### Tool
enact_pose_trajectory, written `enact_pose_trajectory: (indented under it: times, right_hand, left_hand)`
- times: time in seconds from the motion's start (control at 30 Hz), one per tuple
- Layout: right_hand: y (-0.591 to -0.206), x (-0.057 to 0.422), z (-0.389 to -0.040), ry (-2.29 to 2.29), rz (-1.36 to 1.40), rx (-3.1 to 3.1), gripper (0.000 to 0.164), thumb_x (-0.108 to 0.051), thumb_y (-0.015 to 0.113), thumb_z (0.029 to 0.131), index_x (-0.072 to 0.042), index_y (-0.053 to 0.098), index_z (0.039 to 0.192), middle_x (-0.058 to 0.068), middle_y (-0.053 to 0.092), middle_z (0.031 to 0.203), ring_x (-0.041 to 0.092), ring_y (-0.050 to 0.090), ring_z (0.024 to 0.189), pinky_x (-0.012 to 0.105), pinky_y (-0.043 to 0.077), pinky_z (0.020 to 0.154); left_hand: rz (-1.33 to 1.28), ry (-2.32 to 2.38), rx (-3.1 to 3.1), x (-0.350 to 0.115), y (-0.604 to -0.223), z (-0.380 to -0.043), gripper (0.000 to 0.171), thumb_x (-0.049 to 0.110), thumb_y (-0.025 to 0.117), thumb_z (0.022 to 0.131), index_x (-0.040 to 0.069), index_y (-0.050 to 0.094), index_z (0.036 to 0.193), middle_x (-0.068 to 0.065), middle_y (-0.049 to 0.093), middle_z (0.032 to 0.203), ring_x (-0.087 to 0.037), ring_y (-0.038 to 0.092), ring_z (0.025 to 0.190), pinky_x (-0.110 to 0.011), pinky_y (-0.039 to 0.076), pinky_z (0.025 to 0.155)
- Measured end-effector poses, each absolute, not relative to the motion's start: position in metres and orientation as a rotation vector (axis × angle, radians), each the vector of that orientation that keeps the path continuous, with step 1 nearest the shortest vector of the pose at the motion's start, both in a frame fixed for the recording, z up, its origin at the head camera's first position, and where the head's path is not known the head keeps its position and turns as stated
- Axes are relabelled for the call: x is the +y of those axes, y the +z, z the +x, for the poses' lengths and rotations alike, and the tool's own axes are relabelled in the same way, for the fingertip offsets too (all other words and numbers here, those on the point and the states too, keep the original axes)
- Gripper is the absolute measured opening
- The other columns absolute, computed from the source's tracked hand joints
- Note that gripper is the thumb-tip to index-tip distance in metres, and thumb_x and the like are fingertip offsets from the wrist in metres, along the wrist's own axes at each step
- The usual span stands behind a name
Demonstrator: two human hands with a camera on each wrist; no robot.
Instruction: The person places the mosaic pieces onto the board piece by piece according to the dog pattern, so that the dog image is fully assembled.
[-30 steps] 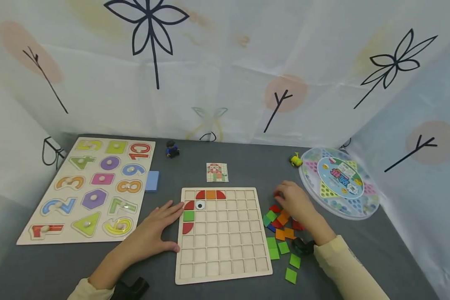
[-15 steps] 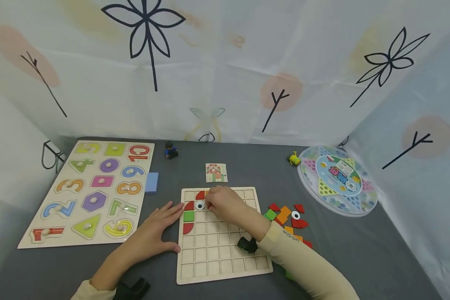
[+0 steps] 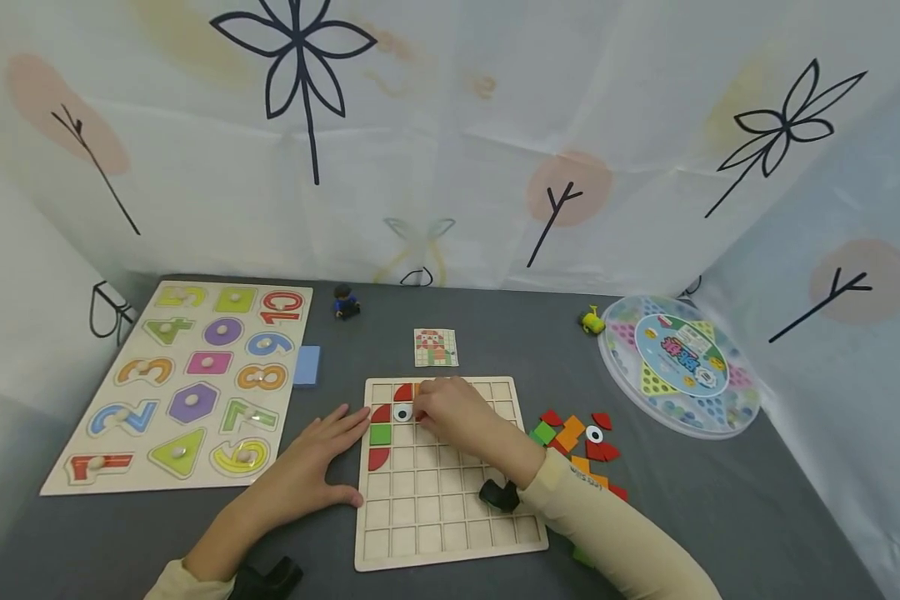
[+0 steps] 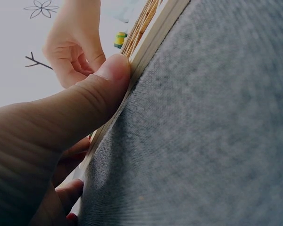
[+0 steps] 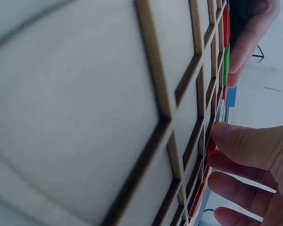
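A wooden grid board (image 3: 438, 500) lies flat, with a few tiles set in its upper left cells. Among them are a green square tile (image 3: 380, 434), red quarter-round tiles (image 3: 378, 459) and a white eye tile (image 3: 402, 412). My right hand (image 3: 461, 417) is over the upper cells beside the eye tile. In the right wrist view its thumb and finger pinch a red tile (image 5: 211, 144) at the grid; its full shape is hidden. My left hand (image 3: 307, 462) rests at the board's left edge, fingers extended and thumb touching the side.
Loose red, orange and green tiles (image 3: 574, 427) lie right of the board, partly behind the right sleeve. A picture card (image 3: 436, 347) is behind it. A number puzzle (image 3: 150, 417) lies left, near a blue block (image 3: 307, 367). A round game box (image 3: 678, 367) is at right.
My right hand has moved left from the loose tile pile to the board's upper cells, carrying a red tile, and stays there since half a second ago. My left hand has kept its place.
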State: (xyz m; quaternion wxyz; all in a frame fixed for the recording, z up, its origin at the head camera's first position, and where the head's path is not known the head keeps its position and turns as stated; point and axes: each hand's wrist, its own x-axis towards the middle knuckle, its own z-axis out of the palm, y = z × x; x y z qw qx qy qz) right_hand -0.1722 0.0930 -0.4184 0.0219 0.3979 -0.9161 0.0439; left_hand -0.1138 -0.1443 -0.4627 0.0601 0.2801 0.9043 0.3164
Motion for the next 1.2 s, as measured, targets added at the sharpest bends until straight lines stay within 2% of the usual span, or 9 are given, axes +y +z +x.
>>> enact_pose_trajectory:
  times: [0.27,0.53,0.83,1.0,1.2]
  right_hand:
    - [-0.419,0.092,-0.173,0.198,1.250,-2.803,0.007,-0.013,0.068,0.078,-0.020,0.069,0.077,-0.008,0.058,0.077,0.007,0.054,0.072,0.024,0.044,0.066]
    - [-0.417,0.089,-0.173,0.237,1.173,-2.893,0.006,-0.013,0.066,0.079,-0.017,0.069,0.077,-0.007,0.061,0.072,0.004,0.052,0.065,0.016,0.041,0.058]
    - [-0.412,0.092,-0.171,0.273,1.121,-2.963,0.008,-0.011,0.064,0.080,-0.016,0.071,0.082,-0.007,0.065,0.079,0.006,0.057,0.071,0.018,0.045,0.063]
    - [-0.394,0.116,-0.169,0.355,1.008,-2.986,0.011,-0.012,0.064,0.081,-0.014,0.070,0.090,-0.004,0.065,0.084,0.009,0.058,0.077,0.023,0.047,0.065]
    - [-0.374,0.180,-0.169,0.426,0.776,-2.989,0.019,-0.014,0.067,0.079,-0.012,0.068,0.098,0.000,0.063,0.093,0.015,0.059,0.082,0.028,0.049,0.066]
  left_hand:
    - [0.836,0.945,2.741,-0.145,-0.464,-0.113,0.099,0.055,0.073,0.058,0.015,0.033,0.139,0.004,0.026,0.145,-0.027,0.016,0.135,-0.057,0.014,0.103]
    - [0.841,0.947,2.735,-0.145,-0.464,-0.114,0.098,0.055,0.072,0.058,0.015,0.033,0.139,0.004,0.026,0.145,-0.027,0.015,0.135,-0.056,0.014,0.103]
    - [0.840,0.943,2.734,-0.144,-0.464,-0.114,0.099,0.056,0.072,0.058,0.014,0.033,0.139,0.004,0.026,0.145,-0.027,0.016,0.135,-0.057,0.014,0.103]
    - [0.846,0.952,2.726,-0.143,-0.465,-0.114,0.099,0.056,0.072,0.058,0.015,0.032,0.139,0.004,0.025,0.145,-0.028,0.015,0.135,-0.057,0.013,0.103]
    - [0.846,0.936,2.740,-0.144,-0.464,-0.114,0.100,0.056,0.072,0.058,0.015,0.032,0.139,0.003,0.026,0.145,-0.028,0.015,0.135,-0.057,0.014,0.103]
